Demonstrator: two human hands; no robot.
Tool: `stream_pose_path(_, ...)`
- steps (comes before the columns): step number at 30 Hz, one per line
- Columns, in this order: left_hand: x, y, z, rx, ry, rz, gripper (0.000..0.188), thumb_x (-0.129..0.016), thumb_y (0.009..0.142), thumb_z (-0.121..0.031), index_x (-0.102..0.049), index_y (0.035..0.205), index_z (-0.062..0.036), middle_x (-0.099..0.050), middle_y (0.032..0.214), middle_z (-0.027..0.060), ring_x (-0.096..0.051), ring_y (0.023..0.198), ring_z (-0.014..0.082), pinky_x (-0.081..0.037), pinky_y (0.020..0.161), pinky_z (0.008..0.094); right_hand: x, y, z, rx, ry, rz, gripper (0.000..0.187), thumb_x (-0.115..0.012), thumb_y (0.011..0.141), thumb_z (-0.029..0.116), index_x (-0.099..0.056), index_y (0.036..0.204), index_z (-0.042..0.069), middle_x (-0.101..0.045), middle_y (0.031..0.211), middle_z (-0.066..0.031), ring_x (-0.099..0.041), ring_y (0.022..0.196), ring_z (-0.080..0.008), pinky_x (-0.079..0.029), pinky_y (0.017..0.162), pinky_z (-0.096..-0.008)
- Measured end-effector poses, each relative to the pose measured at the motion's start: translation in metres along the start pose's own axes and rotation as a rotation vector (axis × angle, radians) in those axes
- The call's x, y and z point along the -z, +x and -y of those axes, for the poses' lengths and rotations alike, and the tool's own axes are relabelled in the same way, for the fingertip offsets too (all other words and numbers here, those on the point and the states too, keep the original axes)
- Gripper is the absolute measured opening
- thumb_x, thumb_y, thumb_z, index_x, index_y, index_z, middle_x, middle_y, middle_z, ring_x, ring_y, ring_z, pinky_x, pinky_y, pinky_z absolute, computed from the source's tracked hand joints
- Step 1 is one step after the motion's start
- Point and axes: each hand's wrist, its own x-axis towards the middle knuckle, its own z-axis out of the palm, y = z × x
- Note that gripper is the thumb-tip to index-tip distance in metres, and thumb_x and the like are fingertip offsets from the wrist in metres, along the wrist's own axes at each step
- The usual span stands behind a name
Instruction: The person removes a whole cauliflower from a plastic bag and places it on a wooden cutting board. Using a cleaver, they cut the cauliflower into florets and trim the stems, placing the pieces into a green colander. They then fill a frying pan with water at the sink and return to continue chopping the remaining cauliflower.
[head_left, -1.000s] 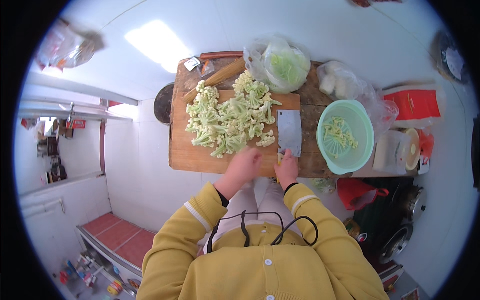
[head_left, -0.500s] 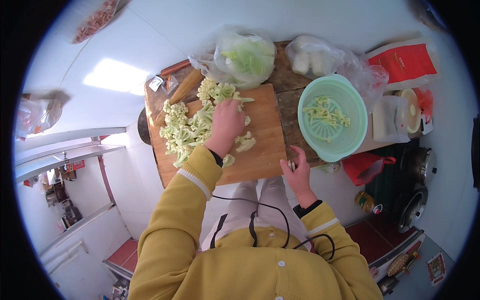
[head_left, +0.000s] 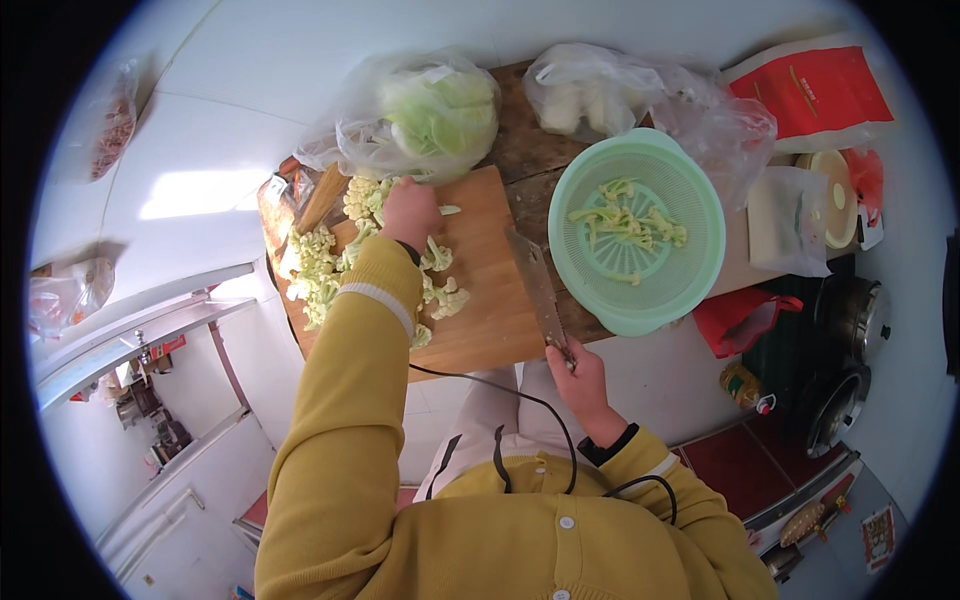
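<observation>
My left hand (head_left: 412,213) is over the cauliflower florets at the far side of the wooden cutting board (head_left: 485,290). Its fingers curl down around a floret, mostly hidden beneath the hand; a pale stem pokes out to the right. Many cut cauliflower florets (head_left: 312,262) are heaped on the board's left half, with a few loose ones nearer its middle. My right hand (head_left: 582,385) grips the handle of a kitchen knife (head_left: 537,285). The blade points away from me along the board's right edge, with small bits stuck to it.
Right of the board stands a pale green colander (head_left: 700,285) holding some cauliflower pieces. Behind are a plastic bag with a green vegetable (head_left: 440,110) and a bag of white items (head_left: 590,100). A red bag (head_left: 740,320) and pots (head_left: 855,320) are at right. A black cable (head_left: 520,390) crosses my front.
My right hand now holds the knife, its blade showing along the board's right edge. My left hand has shifted toward the board's far side. The whole view has turned slightly.
</observation>
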Motion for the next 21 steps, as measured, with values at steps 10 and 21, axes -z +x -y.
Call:
stream_pose_path(10, -0.011, -0.052, -0.011, -0.035, -0.745, -0.287, 0.014, -0.066, 0.077, -0.009, -0.063, 0.089, -0.0038, -0.064, 0.091, 0.0150, -0.065, 0.080, 0.0295, -0.053, 0.072, 0.0390, 0.010, 0.015, 0.022, 0.209, -0.093, -0.043, 0.031, -0.060, 0.094, 0.017, -0.064, 0.121, 0.003, -0.067, 0.077, -0.0140, -0.061, 0.064, -0.0205, -0.048, 0.061, -0.0307)
stream_pose_path(21, -0.079, -0.139, -0.062, -0.109, -0.716, -0.188, 0.041, -0.062, 0.077, -0.007, -0.062, 0.118, -0.0053, -0.058, 0.116, 0.0191, -0.063, 0.092, 0.0331, -0.053, 0.081, 0.0415, -0.027, 0.035, -0.017, 0.057, -0.206, -0.155, 0.025, -0.060, 0.092, 0.020, -0.064, 0.101, -0.003, -0.064, 0.079, -0.0221, -0.061, 0.070, -0.0404, -0.048, 0.062, -0.0408)
